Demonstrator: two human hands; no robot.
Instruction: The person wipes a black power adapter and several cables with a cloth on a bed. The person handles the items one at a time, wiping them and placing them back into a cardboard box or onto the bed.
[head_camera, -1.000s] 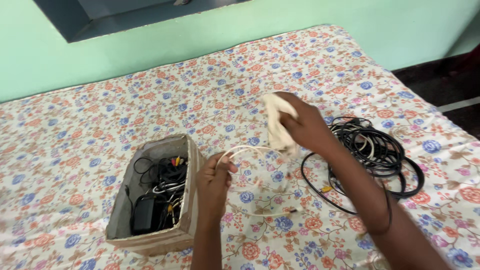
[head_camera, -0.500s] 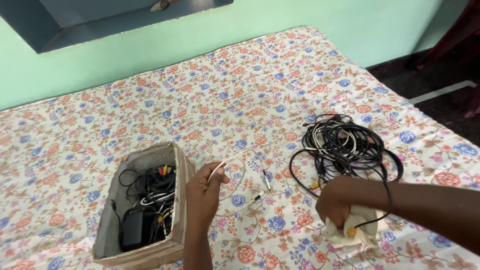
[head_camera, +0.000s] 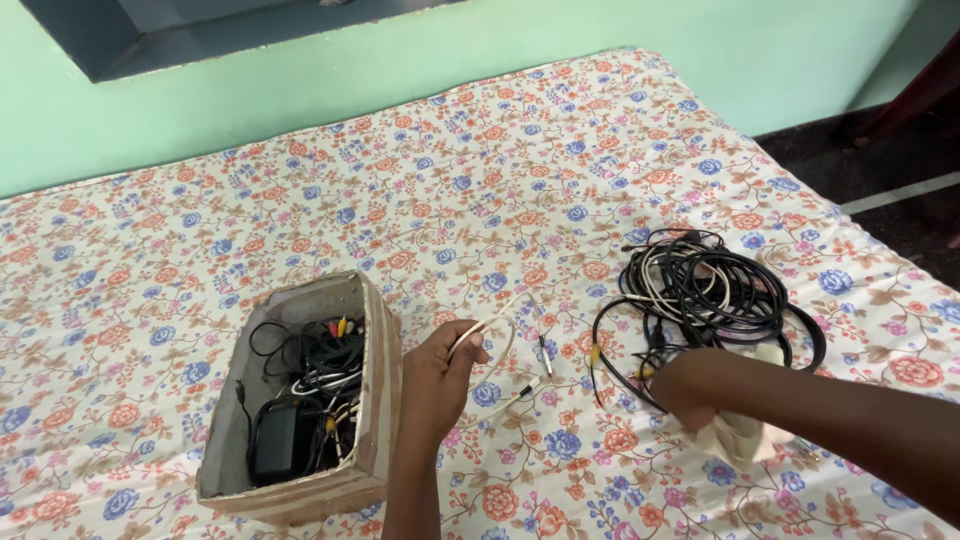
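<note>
White cable (head_camera: 497, 335): thin and pale, looped just right of the frame's centre; one end is pinched in the left hand, the rest curls down onto the bed, with small plug ends lying just below and right of the loop.
Head view, left hand (head_camera: 437, 380): lower centre of the frame, fingers closed round the end of the white cable, thumb on top; it sits just beside the right wall of the box.
Head view, right hand (head_camera: 692, 388): lower right, fingers curled shut on a cream cloth; the forearm runs off the right edge of the frame.
Cream cloth (head_camera: 742, 436): bunched under and below the right hand, resting on the bed and touching the near edge of the black cable coil.
Black cable coil (head_camera: 715, 295): a loose tangle of black and some pale leads, right of centre, lying on the bed just above the right hand; a yellow plug shows at its left edge.
Cardboard box (head_camera: 377, 385): open-topped, lower left, holding a black adapter, dark leads and red, yellow and white plugs.
Bed (head_camera: 420, 190): covered by a floral sheet in orange and blue, filling most of the frame.
Wall (head_camera: 600, 30): pale green, across the top of the frame.
</note>
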